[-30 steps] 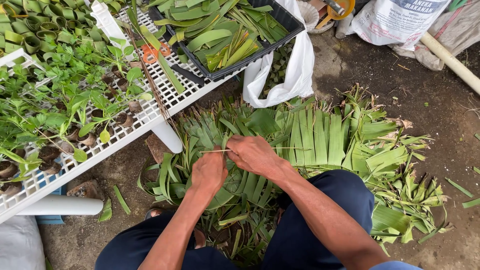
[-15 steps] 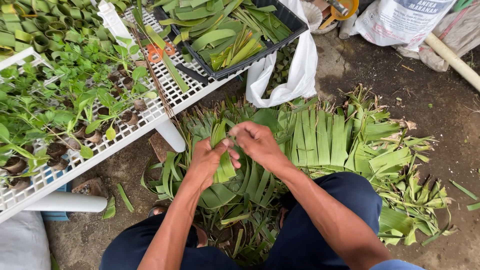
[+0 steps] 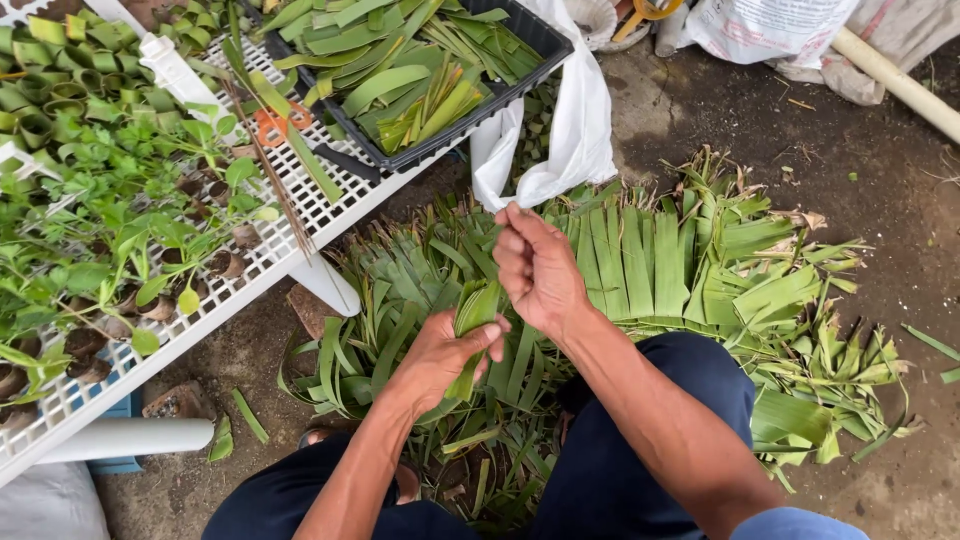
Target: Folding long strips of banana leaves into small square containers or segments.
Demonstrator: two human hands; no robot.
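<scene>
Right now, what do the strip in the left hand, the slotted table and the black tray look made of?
Strip in left hand: fresh leaf, glossy green, lengthwise veins, folded.
Slotted table: looks like moulded white plastic, matte grid of holes.
Black tray: probably rigid plastic, dull, thin rim.

Left hand [image 3: 440, 355]: low, near image centre, palm turned up and inward, fingers curled shut, thumb [image 3: 487, 338] pressed across top. Left forearm bare, running down-left toward lower edge, wrist bent slightly back.

Right hand [image 3: 538, 268]: raised above and just right of left hand, back of hand toward camera, fingers [image 3: 510, 250] bunched together and curled, fingertips pinched. Right forearm bare, running down-right, blue sleeve edge at lower right corner. Hands close, not touching. Both knees in dark trousers, spread apart below arms.
</scene>
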